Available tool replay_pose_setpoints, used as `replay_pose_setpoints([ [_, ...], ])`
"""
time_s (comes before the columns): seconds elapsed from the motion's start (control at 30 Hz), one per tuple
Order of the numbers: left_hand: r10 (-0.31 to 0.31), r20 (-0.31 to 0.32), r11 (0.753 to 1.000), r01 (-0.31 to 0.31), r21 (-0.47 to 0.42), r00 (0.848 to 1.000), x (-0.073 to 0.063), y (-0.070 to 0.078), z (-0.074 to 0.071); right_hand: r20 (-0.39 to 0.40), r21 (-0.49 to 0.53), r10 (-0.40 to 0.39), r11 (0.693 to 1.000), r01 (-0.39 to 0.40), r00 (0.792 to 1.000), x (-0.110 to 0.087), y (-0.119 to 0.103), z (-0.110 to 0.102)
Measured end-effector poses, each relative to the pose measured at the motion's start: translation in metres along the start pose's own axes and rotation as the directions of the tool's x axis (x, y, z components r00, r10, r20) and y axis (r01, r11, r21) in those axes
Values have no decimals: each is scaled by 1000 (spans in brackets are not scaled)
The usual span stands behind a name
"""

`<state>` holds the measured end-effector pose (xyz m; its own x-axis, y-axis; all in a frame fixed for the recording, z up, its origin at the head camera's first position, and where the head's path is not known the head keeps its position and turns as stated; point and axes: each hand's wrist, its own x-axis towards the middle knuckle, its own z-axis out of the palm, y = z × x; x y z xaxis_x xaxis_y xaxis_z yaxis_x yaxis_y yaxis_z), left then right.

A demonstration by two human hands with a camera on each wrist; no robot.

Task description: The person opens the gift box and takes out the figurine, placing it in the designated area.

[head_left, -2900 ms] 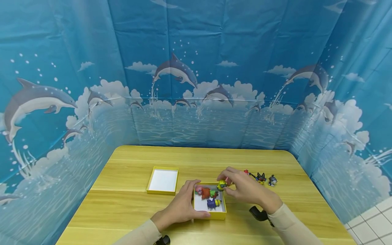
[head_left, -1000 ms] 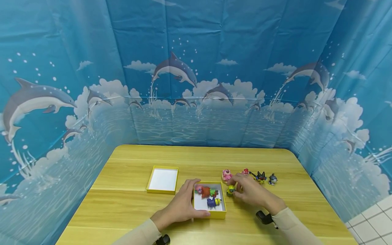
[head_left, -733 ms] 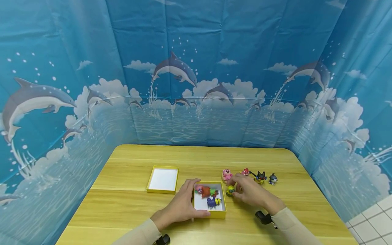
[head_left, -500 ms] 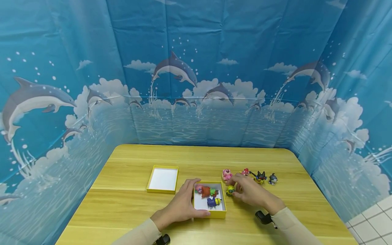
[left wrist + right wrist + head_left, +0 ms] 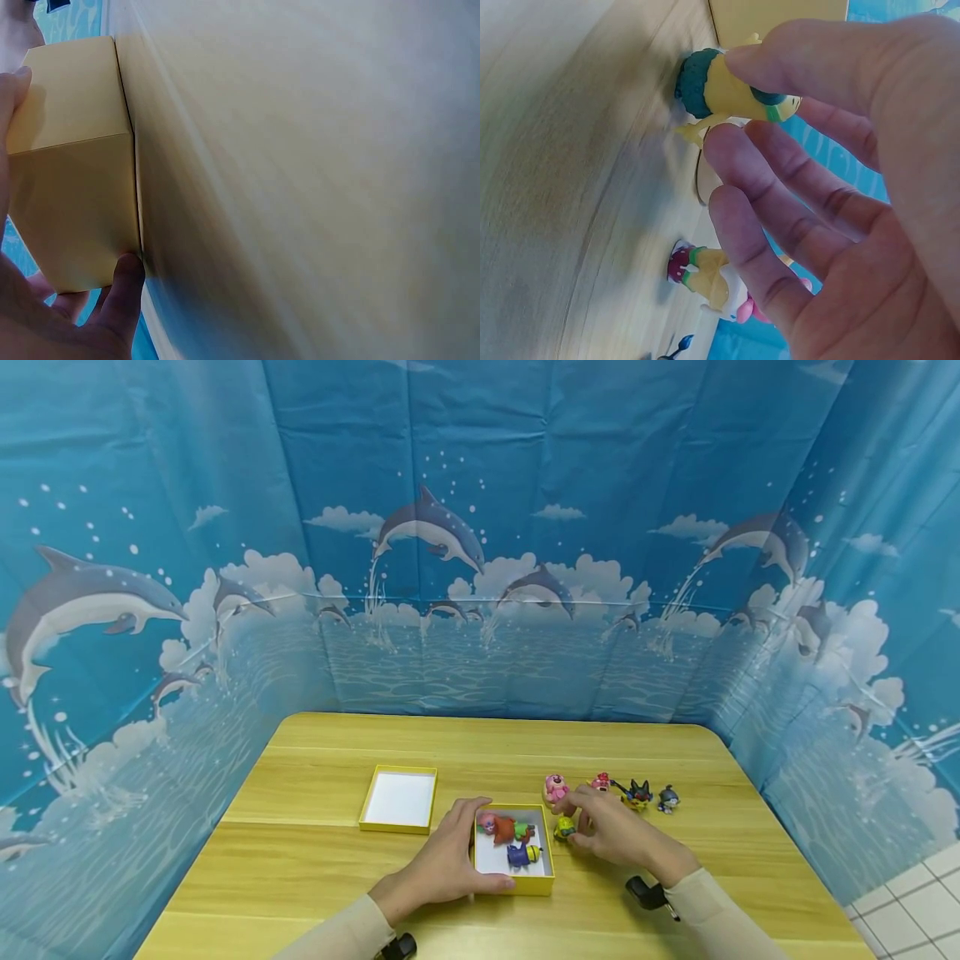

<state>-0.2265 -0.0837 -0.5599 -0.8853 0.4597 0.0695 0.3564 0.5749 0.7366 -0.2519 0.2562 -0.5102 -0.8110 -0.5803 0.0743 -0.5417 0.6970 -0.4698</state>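
In the head view my left hand (image 5: 446, 858) grips a small open yellow box (image 5: 534, 887) at its left and near sides. The left wrist view shows thumb and fingers around the box's outer walls (image 5: 71, 202). Inside lie an orange-red and green figurine (image 5: 504, 829) and a purple figurine with a yellow head (image 5: 522, 855). My right hand (image 5: 618, 831) is just right of the box, at a small yellow and green figurine (image 5: 564, 828) upright on the table. In the right wrist view the thumb lies against this figurine (image 5: 735, 84); the index finger is partly hidden behind it.
A pink figurine (image 5: 555, 788) stands behind the right fingers. Farther right are a pink-and-red one (image 5: 602, 781), a dark-eared one (image 5: 638, 795) and a grey one (image 5: 667, 799). The shallow yellow-rimmed lid (image 5: 397, 800) lies at left. A dolphin-print curtain (image 5: 480, 660) surrounds the table.
My right hand has moved right from the box's far right corner with the yellow and green figurine, which now stands on the table. In the last second both hands stay nearly still.
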Motion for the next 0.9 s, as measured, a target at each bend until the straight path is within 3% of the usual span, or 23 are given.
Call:
replay_pose_setpoints([
  [0.57,6,-2,1000,-6,6,1000,0,1,0,10,-8,20,1000,-20,1000,-2,-4,-4],
  [0.9,15,-6,1000,-15,20,1000,-1,2,0,-54,-64,-5,998,2,999,-1,-8,-8],
])
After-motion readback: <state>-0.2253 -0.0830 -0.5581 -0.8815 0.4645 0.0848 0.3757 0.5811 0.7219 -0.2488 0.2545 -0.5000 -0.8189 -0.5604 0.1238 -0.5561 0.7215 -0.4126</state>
